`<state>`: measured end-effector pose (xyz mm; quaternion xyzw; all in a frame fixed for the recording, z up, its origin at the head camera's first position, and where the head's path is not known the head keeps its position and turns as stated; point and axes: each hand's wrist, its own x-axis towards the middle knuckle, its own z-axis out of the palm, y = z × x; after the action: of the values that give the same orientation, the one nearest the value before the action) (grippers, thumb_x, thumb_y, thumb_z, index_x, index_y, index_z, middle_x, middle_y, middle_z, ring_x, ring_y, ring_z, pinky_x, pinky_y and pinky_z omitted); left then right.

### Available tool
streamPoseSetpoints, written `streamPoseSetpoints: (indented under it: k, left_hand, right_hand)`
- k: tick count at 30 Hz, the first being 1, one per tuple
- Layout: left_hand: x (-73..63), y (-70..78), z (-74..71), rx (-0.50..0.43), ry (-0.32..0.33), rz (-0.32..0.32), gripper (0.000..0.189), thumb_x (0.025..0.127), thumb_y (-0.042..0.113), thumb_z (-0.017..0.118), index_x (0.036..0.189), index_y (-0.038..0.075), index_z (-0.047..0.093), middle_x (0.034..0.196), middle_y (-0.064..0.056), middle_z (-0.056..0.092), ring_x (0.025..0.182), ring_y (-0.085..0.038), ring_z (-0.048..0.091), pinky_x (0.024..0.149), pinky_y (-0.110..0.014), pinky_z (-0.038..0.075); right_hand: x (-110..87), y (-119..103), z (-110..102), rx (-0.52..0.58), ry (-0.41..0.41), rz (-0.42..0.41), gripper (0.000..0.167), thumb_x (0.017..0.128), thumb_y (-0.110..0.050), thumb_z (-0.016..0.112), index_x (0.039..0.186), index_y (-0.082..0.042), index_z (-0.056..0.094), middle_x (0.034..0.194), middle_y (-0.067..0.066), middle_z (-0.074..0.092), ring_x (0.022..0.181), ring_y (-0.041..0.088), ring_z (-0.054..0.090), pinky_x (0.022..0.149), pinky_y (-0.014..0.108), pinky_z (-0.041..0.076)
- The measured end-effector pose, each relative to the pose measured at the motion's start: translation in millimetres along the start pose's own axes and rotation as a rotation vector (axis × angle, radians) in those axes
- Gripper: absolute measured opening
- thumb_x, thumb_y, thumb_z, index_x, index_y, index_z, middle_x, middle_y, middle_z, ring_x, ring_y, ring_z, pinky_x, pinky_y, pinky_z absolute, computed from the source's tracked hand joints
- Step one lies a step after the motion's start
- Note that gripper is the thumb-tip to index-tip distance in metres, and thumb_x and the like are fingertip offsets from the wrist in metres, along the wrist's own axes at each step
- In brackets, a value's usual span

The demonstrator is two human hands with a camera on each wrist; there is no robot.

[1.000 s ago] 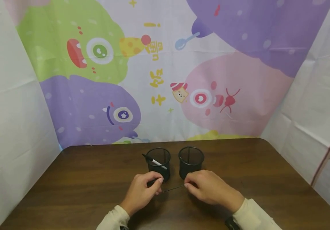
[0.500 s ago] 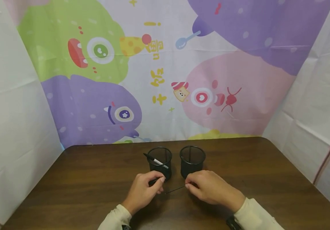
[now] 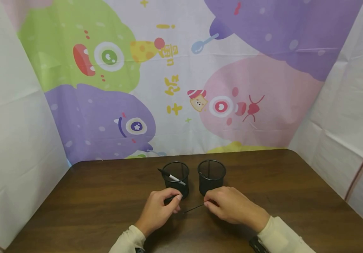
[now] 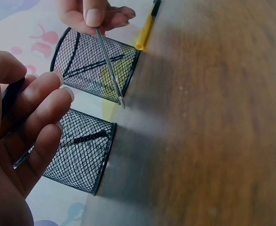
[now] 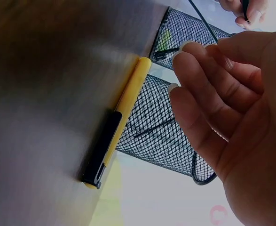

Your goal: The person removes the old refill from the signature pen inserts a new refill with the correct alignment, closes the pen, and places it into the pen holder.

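Note:
Between the thumb and fingertips of my right hand (image 3: pixel 232 207) I pinch one end of a thin pen refill (image 4: pixel 109 66). Its metal tip points toward my left hand (image 3: pixel 159 209) and stops a little short of it. My left hand grips a short black pen-like piece (image 4: pixel 11 96) with a narrow end; the fingers cover most of it, so its full shape is hidden. Just beyond my hands stand two black mesh pen cups, the left cup (image 3: pixel 181 189) and the right cup (image 3: pixel 211 184). A black-and-white marker (image 3: pixel 172 177) leans in the left one.
A yellow pen (image 5: pixel 133 94) with a black cap lies on the brown wooden table (image 3: pixel 105 186) beside the right cup. My right hand hides it in the head view. A printed cartoon cloth (image 3: pixel 181 133) hangs behind the table, with white sheets at both sides.
The refill's tip has drawn slightly away from my left fingers. Both hands keep their holds and stay nearly still; the head view shifts only a little.

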<state>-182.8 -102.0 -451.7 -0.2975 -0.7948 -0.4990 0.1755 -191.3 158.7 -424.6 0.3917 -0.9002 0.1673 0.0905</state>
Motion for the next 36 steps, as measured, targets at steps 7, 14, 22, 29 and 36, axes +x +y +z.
streamPoseSetpoints:
  k: [7, 14, 22, 29, 36]
  left_hand:
    - [-1.3, -8.2, 2.3, 0.000, -0.011, -0.014, 0.011, 0.094, 0.003, 0.068, 0.093, 0.013, 0.071, 0.065, 0.005, 0.067, 0.054, -0.008, 0.064, 0.052, -0.023, 0.054]
    - [0.4, 17.5, -0.3, -0.019, 0.001, -0.032, 0.012, 0.092, -0.005, 0.067, 0.089, 0.007, 0.070, 0.063, -0.002, 0.067, 0.053, -0.013, 0.064, 0.052, -0.025, 0.055]
    - [2.8, 28.4, -3.6, -0.031, -0.009, -0.022, 0.011, 0.093, -0.003, 0.067, 0.091, 0.007, 0.070, 0.063, -0.003, 0.067, 0.053, -0.015, 0.065, 0.052, -0.029, 0.056]
    - [3.2, 27.2, -3.5, -0.030, -0.016, -0.026, 0.012, 0.093, -0.004, 0.066, 0.090, 0.007, 0.070, 0.063, -0.003, 0.067, 0.054, -0.015, 0.065, 0.053, -0.026, 0.056]
    - [2.3, 23.8, -0.9, -0.008, -0.014, -0.059, 0.012, 0.094, -0.001, 0.067, 0.091, 0.010, 0.071, 0.063, 0.002, 0.067, 0.054, -0.013, 0.065, 0.053, -0.034, 0.057]
  right_hand:
    - [-0.3, -2, 0, -0.023, -0.008, -0.005, 0.008, 0.096, -0.024, 0.066, 0.088, -0.023, 0.068, 0.083, -0.018, 0.063, 0.072, -0.001, 0.058, 0.064, 0.029, 0.053]
    - [1.7, -4, 4, -0.049, -0.011, 0.001, 0.008, 0.094, -0.023, 0.068, 0.086, -0.024, 0.068, 0.079, -0.020, 0.061, 0.069, -0.001, 0.056, 0.059, 0.028, 0.051]
    - [3.9, -5, 3, -0.050, -0.058, 0.040, 0.010, 0.093, -0.024, 0.069, 0.083, -0.025, 0.068, 0.074, -0.022, 0.058, 0.064, -0.001, 0.053, 0.055, 0.027, 0.048]
    - [6.4, -7, 3, -0.042, -0.103, 0.035, 0.012, 0.092, -0.023, 0.070, 0.080, -0.025, 0.066, 0.071, -0.020, 0.056, 0.062, -0.001, 0.050, 0.051, 0.026, 0.045]
    - [6.9, -9, 5, -0.052, -0.152, 0.059, 0.015, 0.090, -0.024, 0.073, 0.077, -0.026, 0.065, 0.071, -0.020, 0.054, 0.060, -0.001, 0.048, 0.052, 0.026, 0.044]
